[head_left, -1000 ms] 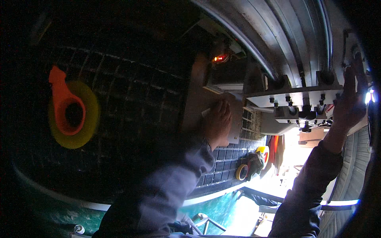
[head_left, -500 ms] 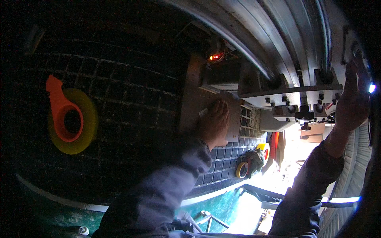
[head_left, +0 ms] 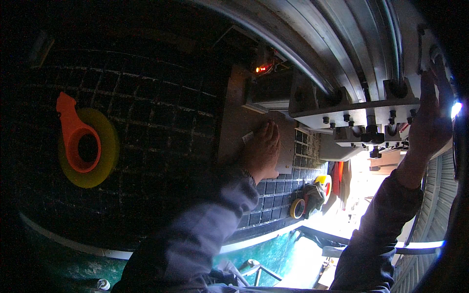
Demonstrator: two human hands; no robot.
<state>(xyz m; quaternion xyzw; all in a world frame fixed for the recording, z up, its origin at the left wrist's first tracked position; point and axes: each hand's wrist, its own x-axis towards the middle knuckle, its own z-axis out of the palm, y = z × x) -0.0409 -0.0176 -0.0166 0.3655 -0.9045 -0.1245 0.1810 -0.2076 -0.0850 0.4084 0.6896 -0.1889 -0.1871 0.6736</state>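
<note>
Left hand (head_left: 261, 151) lies flat, palm down, on a grey flat panel (head_left: 244, 132) that sits on the dark grid-patterned bench (head_left: 156, 122). Fingers spread and extended, gripping nothing; a small white piece (head_left: 247, 137) shows just at the fingertips, touching or under them (can't tell which).

Right hand (head_left: 432, 122) is up against the right end of the grey machine carriage (head_left: 356, 115), the bolted metal block riding under the curved metal rails (head_left: 342, 44). Palm and fingers press flat on the side, open, not wrapped around anything.

The panel butts up to a dark box-shaped unit (head_left: 271, 90) with a small red light (head_left: 261, 68) lit above it.

No real containers in view; nearest things are rolls. A large yellow tape roll (head_left: 95, 151) with an orange dispenser handle (head_left: 73, 129) set through its core lies on the bench, well apart to the left of the left hand. Near the bench's right edge: a smaller yellow tape roll (head_left: 296, 208) and, just beside it, another yellow roll (head_left: 323, 183) with a dark rag or glove (head_left: 312, 195) bunched between them (too small to tell which).

Both sleeves are dark grey-purple.
</note>
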